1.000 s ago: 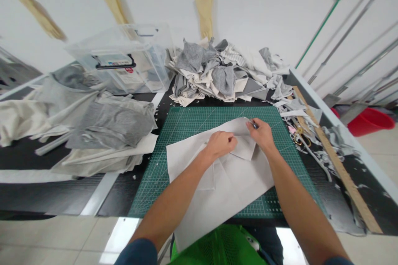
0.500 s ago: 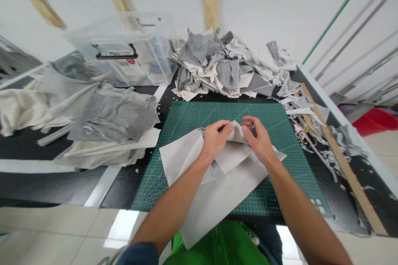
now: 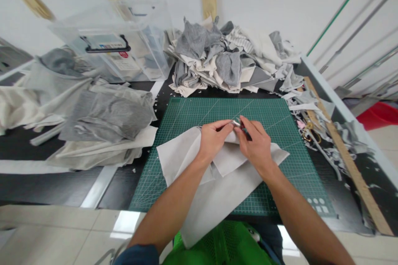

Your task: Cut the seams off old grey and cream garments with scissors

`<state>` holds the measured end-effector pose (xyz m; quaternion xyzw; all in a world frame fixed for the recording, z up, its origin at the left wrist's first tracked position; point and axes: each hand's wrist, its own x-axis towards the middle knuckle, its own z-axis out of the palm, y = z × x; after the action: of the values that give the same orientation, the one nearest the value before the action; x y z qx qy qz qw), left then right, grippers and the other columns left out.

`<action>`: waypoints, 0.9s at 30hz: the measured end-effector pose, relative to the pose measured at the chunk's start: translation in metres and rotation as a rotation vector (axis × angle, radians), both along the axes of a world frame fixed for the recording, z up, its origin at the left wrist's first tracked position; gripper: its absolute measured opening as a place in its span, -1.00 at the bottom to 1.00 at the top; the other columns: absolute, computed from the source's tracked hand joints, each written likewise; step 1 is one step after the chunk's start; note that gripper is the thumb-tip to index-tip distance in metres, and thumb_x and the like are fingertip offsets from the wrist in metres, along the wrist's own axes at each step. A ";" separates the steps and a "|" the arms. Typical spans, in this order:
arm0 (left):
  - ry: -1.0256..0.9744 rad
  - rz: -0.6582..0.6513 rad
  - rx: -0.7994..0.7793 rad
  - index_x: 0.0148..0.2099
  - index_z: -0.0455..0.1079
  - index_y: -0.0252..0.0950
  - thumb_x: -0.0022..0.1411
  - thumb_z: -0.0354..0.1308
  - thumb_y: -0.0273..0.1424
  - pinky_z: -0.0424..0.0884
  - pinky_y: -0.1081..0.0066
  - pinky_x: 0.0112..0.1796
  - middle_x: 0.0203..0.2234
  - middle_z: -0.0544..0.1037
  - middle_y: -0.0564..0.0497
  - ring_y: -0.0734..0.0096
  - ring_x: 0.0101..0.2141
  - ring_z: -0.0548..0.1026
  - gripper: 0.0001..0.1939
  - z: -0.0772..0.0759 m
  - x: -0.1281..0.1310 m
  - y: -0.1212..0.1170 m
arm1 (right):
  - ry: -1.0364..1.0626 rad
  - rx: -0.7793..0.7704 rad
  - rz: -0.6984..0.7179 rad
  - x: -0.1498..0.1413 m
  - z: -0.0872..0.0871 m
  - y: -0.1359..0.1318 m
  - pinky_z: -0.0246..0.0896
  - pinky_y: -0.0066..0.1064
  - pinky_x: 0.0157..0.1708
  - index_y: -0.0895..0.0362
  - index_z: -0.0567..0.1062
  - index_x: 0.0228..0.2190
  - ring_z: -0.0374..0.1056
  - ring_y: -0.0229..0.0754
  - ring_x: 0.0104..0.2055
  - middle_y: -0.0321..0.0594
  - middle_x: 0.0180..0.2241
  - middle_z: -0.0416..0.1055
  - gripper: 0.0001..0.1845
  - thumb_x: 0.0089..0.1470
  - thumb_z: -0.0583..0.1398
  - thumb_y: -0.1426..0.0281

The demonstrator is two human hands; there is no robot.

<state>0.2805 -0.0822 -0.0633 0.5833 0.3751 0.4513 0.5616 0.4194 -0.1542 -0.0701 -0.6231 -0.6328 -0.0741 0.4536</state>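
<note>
A pale grey sheet of fabric [image 3: 217, 190] lies folded across the green cutting mat [image 3: 186, 116], its lower end hanging over the table's front edge. My left hand [image 3: 213, 138] pinches the sheet's raised upper fold. My right hand [image 3: 255, 143] is closed right beside it on a small metal tool [image 3: 238, 124], whose tip meets the left fingertips at the fold. Both hands are above the mat's middle.
A heap of grey and cream fabric scraps [image 3: 226, 62] sits behind the mat. A clear plastic box [image 3: 115, 45] stands at the back left, with grey cloth piles [image 3: 102, 120] in front. A wooden ruler [image 3: 345, 153], scissors and scraps lie on the right. A green basket [image 3: 217, 248] is below the table edge.
The hands came together at the top of the fabric and lifted its upper fold; the right hand moved left until the tool met the left fingertips. The view tilted down slightly.
</note>
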 end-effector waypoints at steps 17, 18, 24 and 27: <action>-0.006 -0.006 0.027 -0.12 0.68 -0.22 0.16 0.37 -0.33 0.56 0.18 0.01 -0.17 0.72 -0.04 0.18 -0.14 0.66 -0.78 0.002 -0.001 -0.004 | -0.024 0.072 0.042 0.001 -0.002 0.002 0.44 -0.12 -0.07 0.07 0.54 0.09 0.48 -0.03 -0.12 -0.08 -0.13 0.60 -0.66 0.32 0.18 0.38; -0.006 -0.003 0.030 -0.12 0.68 -0.22 0.16 0.37 -0.33 0.56 0.18 0.01 -0.17 0.72 -0.04 0.18 -0.14 0.66 -0.78 0.002 -0.001 -0.003 | -0.018 0.071 0.040 0.000 -0.002 0.002 0.44 -0.12 -0.07 0.07 0.54 0.09 0.48 -0.04 -0.11 -0.09 -0.13 0.60 -0.66 0.32 0.18 0.38; -0.031 0.013 0.017 -0.13 0.68 -0.21 0.15 0.38 -0.32 0.57 0.19 0.00 -0.19 0.72 -0.03 0.19 -0.15 0.66 -0.78 0.000 -0.001 -0.005 | 0.021 0.067 0.033 -0.001 0.001 0.001 0.45 -0.17 -0.07 0.10 0.56 0.06 0.49 -0.05 -0.11 -0.07 -0.14 0.60 -0.68 0.31 0.20 0.38; -0.046 0.016 0.013 -0.12 0.68 -0.20 0.16 0.37 -0.31 0.58 0.20 -0.03 -0.19 0.72 -0.03 0.20 -0.15 0.66 -0.78 0.001 0.000 -0.006 | 0.048 0.050 0.036 -0.002 0.003 0.000 0.45 -0.18 -0.07 0.09 0.57 0.04 0.49 -0.06 -0.11 -0.08 -0.15 0.60 -0.70 0.32 0.19 0.37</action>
<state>0.2806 -0.0886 -0.0626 0.5734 0.3638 0.4715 0.5627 0.4175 -0.1545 -0.0667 -0.6019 -0.6307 -0.0668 0.4852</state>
